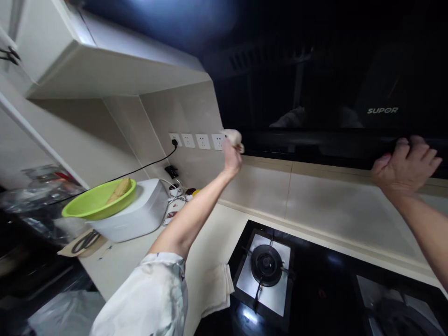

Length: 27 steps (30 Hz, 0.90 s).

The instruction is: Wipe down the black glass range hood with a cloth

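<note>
My left hand (231, 157) is stretched out to the back wall and grips a crumpled pale cloth (234, 137), pressed at the lower left edge of the black range hood (315, 93), right beside the wall sockets (198, 141). My right hand (406, 165) rests on the hood's lower rim at the right, fingers curled over the edge, holding nothing loose. Below lies the black gas hob (315, 289) with its left burner (266, 264).
A green bowl (98, 200) with a yellowish item sits on a white appliance (140, 214) at the left, with a black cable running to a socket. Scissors (86, 241) lie near the counter edge. A folded white cloth (215, 289) lies left of the hob.
</note>
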Each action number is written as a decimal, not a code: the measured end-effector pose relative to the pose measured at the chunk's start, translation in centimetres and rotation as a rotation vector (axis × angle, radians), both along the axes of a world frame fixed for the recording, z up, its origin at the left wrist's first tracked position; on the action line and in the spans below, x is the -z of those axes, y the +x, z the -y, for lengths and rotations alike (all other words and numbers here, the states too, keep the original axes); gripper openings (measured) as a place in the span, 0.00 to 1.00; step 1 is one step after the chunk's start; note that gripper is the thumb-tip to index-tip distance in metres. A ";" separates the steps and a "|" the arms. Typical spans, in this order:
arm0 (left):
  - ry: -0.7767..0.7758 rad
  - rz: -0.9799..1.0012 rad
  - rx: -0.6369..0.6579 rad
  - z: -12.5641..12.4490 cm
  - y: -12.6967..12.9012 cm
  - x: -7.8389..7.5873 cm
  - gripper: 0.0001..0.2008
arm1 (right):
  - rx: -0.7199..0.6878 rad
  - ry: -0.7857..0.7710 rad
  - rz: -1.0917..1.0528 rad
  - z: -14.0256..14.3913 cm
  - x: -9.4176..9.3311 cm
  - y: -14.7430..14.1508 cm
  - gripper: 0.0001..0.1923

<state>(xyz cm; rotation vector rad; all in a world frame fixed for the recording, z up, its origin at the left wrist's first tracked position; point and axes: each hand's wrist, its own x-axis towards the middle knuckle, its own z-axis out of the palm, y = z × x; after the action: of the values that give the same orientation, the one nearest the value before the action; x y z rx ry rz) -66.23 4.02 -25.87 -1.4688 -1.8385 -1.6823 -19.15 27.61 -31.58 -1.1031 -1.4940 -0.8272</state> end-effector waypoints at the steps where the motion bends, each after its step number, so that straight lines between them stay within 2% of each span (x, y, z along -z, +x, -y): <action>1: -0.050 -0.066 0.066 -1.0 2.0 1.0 0.24 | -0.004 0.001 -0.004 0.1 0.0 0.0 0.40; 3: -0.135 -0.201 0.193 -3.3 6.3 2.8 0.20 | -0.009 -0.003 -0.007 -0.3 0.0 0.1 0.40; 4: -0.174 -0.302 0.252 -4.5 8.3 3.5 0.23 | -0.010 -0.010 -0.007 -0.6 0.0 0.3 0.40; 7: -0.249 -0.721 0.188 -6.5 12.2 4.6 0.37 | -0.001 -0.040 -0.012 -2.2 0.1 0.9 0.43; 9: -0.285 -0.915 0.104 -6.3 12.4 4.7 0.40 | 0.000 -0.063 -0.023 -3.1 0.1 1.3 0.42; 12: -0.337 -1.046 0.034 -5.0 9.2 4.9 0.41 | -0.015 -0.084 -0.044 -4.0 0.1 1.8 0.42; 14: -0.374 -1.003 -0.014 -4.0 5.6 5.3 0.42 | -0.011 -0.090 -0.044 -4.3 0.1 2.0 0.44; 18: -0.384 -0.640 -0.096 -2.5 -2.3 6.2 0.37 | 0.057 -0.126 -0.040 -4.8 0.2 2.1 0.49; 20: -0.358 -0.512 -0.133 -1.7 -5.3 6.2 0.36 | 0.102 -0.142 -0.042 -5.1 0.2 2.0 0.51; 24: -0.285 -0.405 -0.093 0.0 -8.1 5.5 0.35 | 0.167 -0.142 -0.035 -5.8 0.5 2.0 0.52; 27: -0.190 -0.331 -0.054 1.0 -8.6 3.5 0.31 | 0.138 -0.090 -0.031 -5.9 0.8 1.9 0.48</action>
<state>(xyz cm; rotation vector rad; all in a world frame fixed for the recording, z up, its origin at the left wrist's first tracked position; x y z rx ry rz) -74.83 3.04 -29.34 -1.6385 -1.8697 -1.1809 -17.23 33.50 -32.37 -1.2919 -1.4534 -0.8405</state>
